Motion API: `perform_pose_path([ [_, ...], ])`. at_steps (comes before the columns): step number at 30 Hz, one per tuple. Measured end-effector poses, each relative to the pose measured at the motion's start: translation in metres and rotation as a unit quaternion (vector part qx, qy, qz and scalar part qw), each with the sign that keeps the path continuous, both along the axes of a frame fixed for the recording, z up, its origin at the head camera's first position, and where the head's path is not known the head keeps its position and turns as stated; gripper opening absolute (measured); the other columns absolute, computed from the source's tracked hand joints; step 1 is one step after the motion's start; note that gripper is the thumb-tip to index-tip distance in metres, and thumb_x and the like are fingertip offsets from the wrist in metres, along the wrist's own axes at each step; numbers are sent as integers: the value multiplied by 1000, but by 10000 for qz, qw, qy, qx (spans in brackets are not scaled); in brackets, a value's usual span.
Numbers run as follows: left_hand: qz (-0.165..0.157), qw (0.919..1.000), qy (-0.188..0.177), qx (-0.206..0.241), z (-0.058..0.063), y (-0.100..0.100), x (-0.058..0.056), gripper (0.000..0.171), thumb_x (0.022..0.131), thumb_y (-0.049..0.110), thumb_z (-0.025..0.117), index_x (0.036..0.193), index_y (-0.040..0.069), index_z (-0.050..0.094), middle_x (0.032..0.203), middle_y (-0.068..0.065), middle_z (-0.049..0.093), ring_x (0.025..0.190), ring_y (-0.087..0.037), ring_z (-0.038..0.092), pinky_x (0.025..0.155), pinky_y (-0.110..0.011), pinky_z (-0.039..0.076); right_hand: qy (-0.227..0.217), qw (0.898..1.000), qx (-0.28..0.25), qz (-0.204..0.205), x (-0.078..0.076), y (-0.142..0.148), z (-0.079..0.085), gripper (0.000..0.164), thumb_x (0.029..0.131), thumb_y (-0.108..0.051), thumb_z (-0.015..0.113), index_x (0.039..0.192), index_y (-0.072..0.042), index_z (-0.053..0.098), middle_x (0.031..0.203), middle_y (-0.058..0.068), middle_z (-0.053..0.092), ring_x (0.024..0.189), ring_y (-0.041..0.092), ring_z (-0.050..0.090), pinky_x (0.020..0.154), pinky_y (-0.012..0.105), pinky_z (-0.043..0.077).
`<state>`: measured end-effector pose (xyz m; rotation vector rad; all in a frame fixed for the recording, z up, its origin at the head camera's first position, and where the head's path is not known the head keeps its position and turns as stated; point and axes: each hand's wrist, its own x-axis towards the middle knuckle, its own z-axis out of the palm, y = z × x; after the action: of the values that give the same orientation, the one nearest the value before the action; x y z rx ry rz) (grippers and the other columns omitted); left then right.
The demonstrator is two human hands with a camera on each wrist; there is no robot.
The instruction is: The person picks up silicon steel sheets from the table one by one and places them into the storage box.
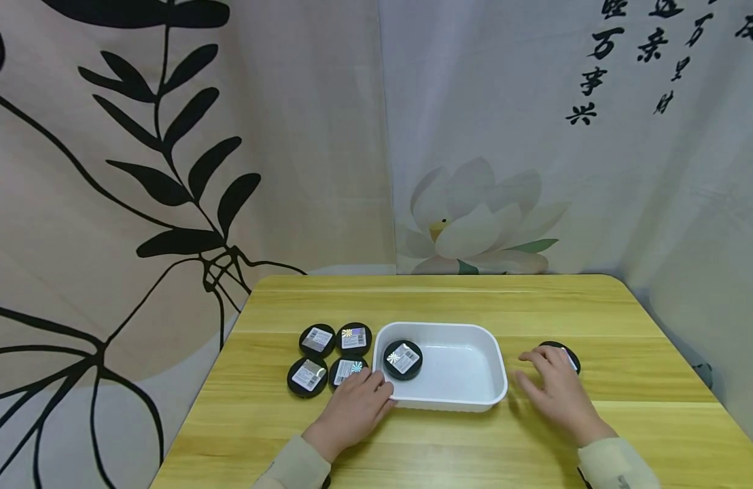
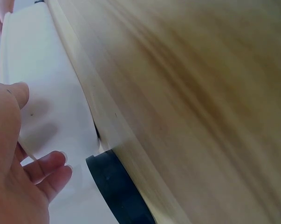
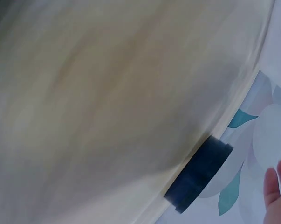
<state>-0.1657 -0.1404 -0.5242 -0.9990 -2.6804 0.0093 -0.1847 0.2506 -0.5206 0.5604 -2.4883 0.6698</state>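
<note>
A: What lies at the heart of the scene?

B: A lone black round container (image 1: 574, 357) sits toward the right of a wooden surface (image 1: 450, 441), partly hidden behind the fingers of a person's right hand (image 1: 556, 390).

A: Is that hand grasping it?

B: No, its fingers are extended and clasp nothing (the head view has them overlapping the container, while the right wrist view shows a gap between the two).

A: And the other hand?

B: The left hand (image 1: 358, 405) rests at the near-left corner of a white rectangular tray (image 1: 459, 377), its fingers loosely bent against the wall, touching rather than clenched.

A: What does the tray carry?

B: A single matching container (image 1: 403, 360), lying flat at the left end. Four more containers (image 1: 307, 377) are grouped in two rows of two just left of the tray, showing barcode labels (image 1: 318, 339); the left hand partly covers the one nearest it.

A: And the setting?

B: Pale beige sleeves (image 1: 618, 465) frame the foreground. Behind the surface hangs a light backdrop (image 1: 321, 136) bearing black leafy stems (image 1: 187, 242), a pale lotus (image 1: 480, 224) and brush-style Chinese characters (image 1: 604, 43).
</note>
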Motion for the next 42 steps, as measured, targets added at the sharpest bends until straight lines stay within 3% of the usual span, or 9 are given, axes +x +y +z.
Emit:
perform_pose_path([
  [5, -19, 10000, -17, 54, 2, 0, 0, 23, 96, 41, 40, 98, 22, 52, 90, 5, 42, 81, -15, 37, 72, -30, 37, -27, 10000, 14, -53, 1, 5, 1, 26, 77, -21, 71, 100, -11, 61, 98, 1, 51, 98, 24, 41, 84, 40, 29],
  [15, -87, 9999, 46, 111, 5, 2, 0, 22, 95, 40, 42, 97, 21, 53, 89, 4, 43, 80, -15, 38, 72, -30, 38, -267, 9994, 47, -213, -1, 14, 0, 28, 79, -21, 70, 101, -6, 61, 102, 7, 52, 103, 31, 41, 88, 48, 30],
  [31, -27, 10000, -45, 36, 3, 1, 0, 24, 96, 41, 39, 98, 21, 52, 89, 4, 42, 81, -15, 36, 72, -30, 37, -651, 9967, -59, -488, -2, 27, -4, 29, 82, -26, 68, 103, -8, 60, 103, 8, 51, 101, 32, 40, 83, 50, 32],
  [42, 37, 9999, -167, -20, 1, 0, -1, 25, 96, 41, 37, 99, 22, 52, 90, 5, 41, 81, -15, 35, 73, -30, 37, -837, 9939, -72, -712, -3, 32, -7, 40, 84, -34, 65, 110, -5, 57, 106, 14, 51, 106, 38, 37, 85, 53, 30],
])
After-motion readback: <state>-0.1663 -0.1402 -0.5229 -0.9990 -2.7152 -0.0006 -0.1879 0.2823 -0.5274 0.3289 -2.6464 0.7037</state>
